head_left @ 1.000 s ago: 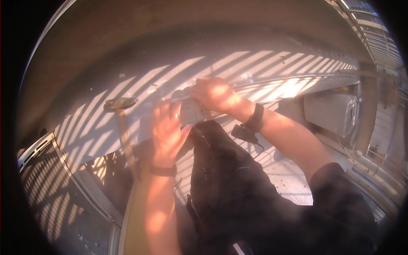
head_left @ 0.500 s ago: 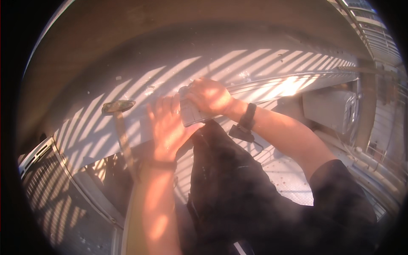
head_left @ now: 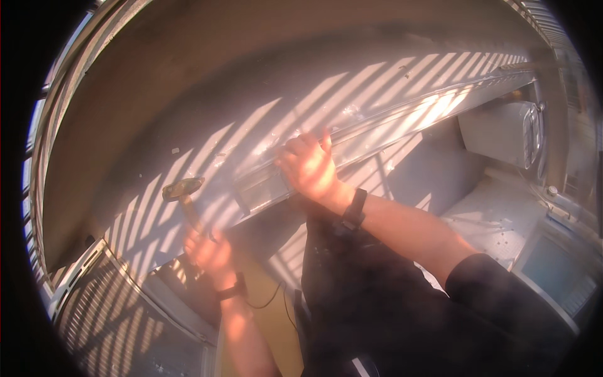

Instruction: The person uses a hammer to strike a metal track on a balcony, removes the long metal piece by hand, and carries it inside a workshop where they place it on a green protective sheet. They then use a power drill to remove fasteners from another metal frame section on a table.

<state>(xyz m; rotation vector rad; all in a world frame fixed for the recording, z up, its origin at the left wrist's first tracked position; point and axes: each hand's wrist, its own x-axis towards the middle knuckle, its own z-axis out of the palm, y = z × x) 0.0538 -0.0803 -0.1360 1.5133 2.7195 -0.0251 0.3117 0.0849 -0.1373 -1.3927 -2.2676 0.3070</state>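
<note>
A hammer (head_left: 183, 188) with a worn, yellowish-brown head and a light handle lies on the striped-lit surface at left. My left hand (head_left: 211, 252) is at the lower part of the handle, fingers curled round it and somewhat blurred; the handle's end is hidden. A long, pale channel-shaped strip (head_left: 370, 139) runs along the near edge of the surface. My right hand (head_left: 309, 166) is closed over this strip near its left end, most fingers bent down and one sticking up.
Small white scraps (head_left: 352, 112) are scattered across the work surface (head_left: 270, 116). A slotted metal frame (head_left: 81, 270) stands at lower left. On the right is a white box-like unit (head_left: 499, 132). A yellowish panel (head_left: 267, 320) and a dark cable (head_left: 267, 298) lie below my left hand.
My left hand has left the strip and moved left and down to the hammer handle. My right hand stays on the strip. The view has shifted, and more of the strip's left end shows.
</note>
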